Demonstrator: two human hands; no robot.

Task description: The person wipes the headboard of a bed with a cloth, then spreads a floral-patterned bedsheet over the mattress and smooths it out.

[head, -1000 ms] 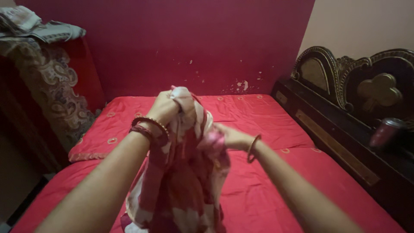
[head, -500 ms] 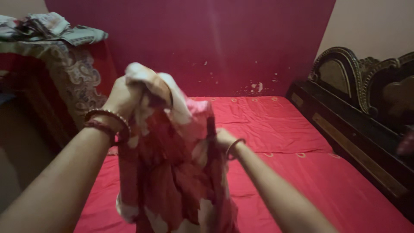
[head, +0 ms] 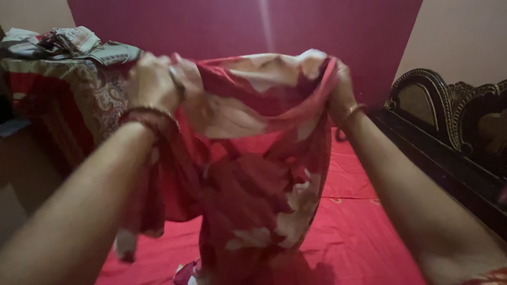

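Both hands are raised in front of the camera, each closed on the top edge of a red and cream patterned cloth [head: 253,174]. The left hand [head: 153,82], with bangles at the wrist, grips one upper corner, its fingers bunched around the fabric. The right hand [head: 340,92], with a single bangle, pinches the other upper corner. The hands are well apart, so the top edge stretches between them and sags a little in the middle. Below that edge the cloth hangs down in loose folds between the two forearms, its lower end reaching the red bed sheet [head: 364,232] at the bottom of the view. A dark carved wooden headboard [head: 449,121] stands along the right side of the bed. To the left, behind the left hand, a pile of folded fabrics [head: 68,42] rests on a piece of furniture draped in a paisley cloth [head: 79,100]
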